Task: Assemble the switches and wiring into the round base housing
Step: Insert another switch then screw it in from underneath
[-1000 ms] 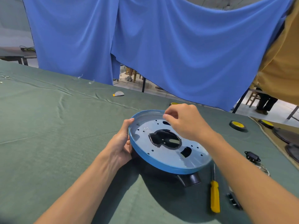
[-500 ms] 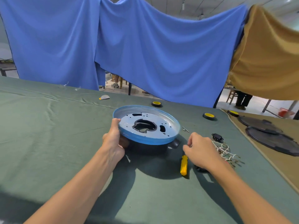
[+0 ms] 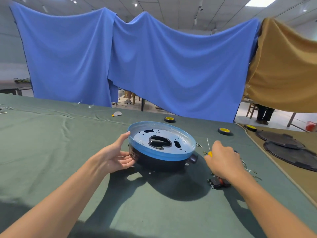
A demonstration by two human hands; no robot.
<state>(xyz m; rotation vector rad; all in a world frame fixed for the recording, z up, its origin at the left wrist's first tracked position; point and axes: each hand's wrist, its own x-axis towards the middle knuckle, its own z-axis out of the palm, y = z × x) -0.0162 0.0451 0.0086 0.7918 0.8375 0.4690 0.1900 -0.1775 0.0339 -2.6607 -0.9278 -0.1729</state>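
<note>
– On the green cloth (image 3: pixel 51 152), mid-table, sits the round base housing (image 3: pixel 161 152): dark wall below, blue plate on top with a big cut-out in the middle.

– Who has it?

– The left hand (image 3: pixel 115 155) steadies its near-left side. The hand is spread, thumb tip on the blue rim, fingers laid fairly straight against the dark wall low down.

– And the other?

– The right hand (image 3: pixel 223 160) is well clear of the housing, off to its right. Its fingers are curled tight round a screwdriver (image 3: pixel 210 153); only a bit of yellow handle shows, with the thin shaft poking up above the fist.

– What's around?

– Under that wrist lies a black-and-red switch (image 3: pixel 218 182) on the cloth. White wiring (image 3: pixel 247 169) trails out beyond the hand, mostly hidden by it. A couple of small metal bits (image 3: pixel 199 145) lie just by the housing's right rim; I cannot tell what they are.

– Further back?

– Three yellow-faced tape rolls: one (image 3: pixel 169 119) behind the housing, one (image 3: pixel 224 130) to the right, one (image 3: pixel 250 127) at the edge of a tan cloth (image 3: pixel 291 182). Two dark round plates (image 3: pixel 291 155) lie overlapping on that cloth. A small grey scrap (image 3: pixel 117 114) sits far left of the tape. A blue curtain (image 3: pixel 154 66) hangs behind the table, a tan curtain (image 3: pixel 283 66) beside it.
</note>
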